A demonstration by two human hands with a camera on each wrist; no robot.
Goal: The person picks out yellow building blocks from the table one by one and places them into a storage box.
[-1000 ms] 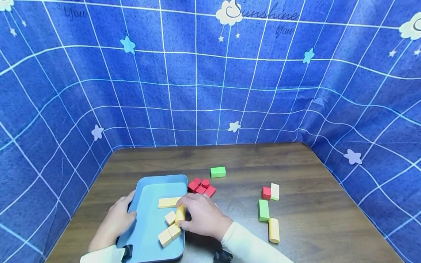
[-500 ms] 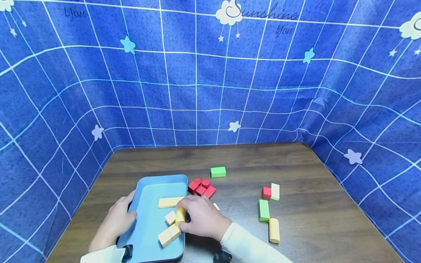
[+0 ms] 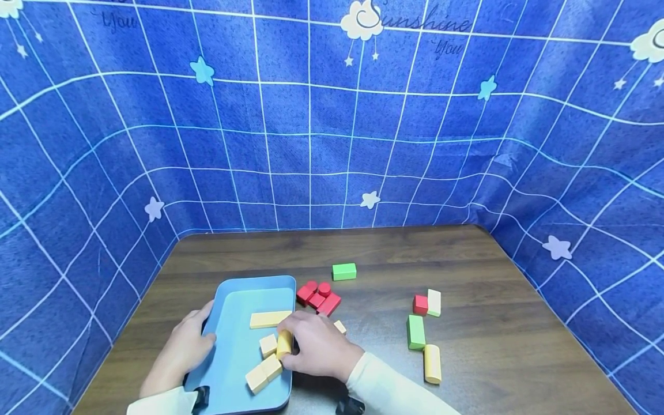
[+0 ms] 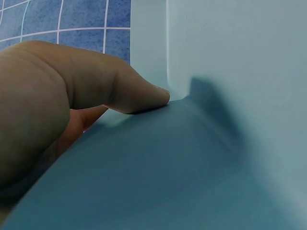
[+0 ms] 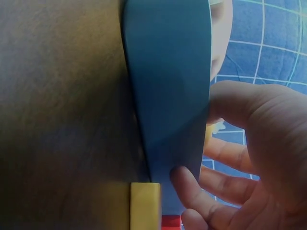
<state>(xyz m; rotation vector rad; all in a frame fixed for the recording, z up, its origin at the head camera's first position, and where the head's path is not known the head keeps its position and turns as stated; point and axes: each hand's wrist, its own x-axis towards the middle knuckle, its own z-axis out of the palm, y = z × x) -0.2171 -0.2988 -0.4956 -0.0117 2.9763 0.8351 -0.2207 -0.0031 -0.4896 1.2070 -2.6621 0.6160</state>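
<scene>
My left hand (image 3: 187, 346) grips the left wall of a blue tray (image 3: 230, 323). In the left wrist view the thumb (image 4: 136, 93) presses on the inside of that wall. Over the right rim of the tray, my right hand (image 3: 321, 349) holds a yellow wooden cylinder (image 3: 283, 344) between thumb and fingers, just inside the wall. A pale cube (image 3: 267, 346) and a pair of touching cubes (image 3: 263, 373) lie in the tray beside the cylinder. Behind them lies a flat yellow bar block (image 3: 270, 319). In the right wrist view the tray wall largely hides the cylinder.
Red blocks (image 3: 317, 297) are bunched outside the tray's right wall, with a green block (image 3: 344, 271) behind. A small pale block (image 3: 339, 327) sits behind my right hand. Farther right stand a red cube (image 3: 420, 305), white block (image 3: 433, 302), green block (image 3: 415, 332) and yellow cylinder (image 3: 432, 364).
The cubes in the tray have shifted slightly left, and the right hand with the cylinder has moved a little nearer the front. More of the pale block behind that hand shows. The left hand stays put.
</scene>
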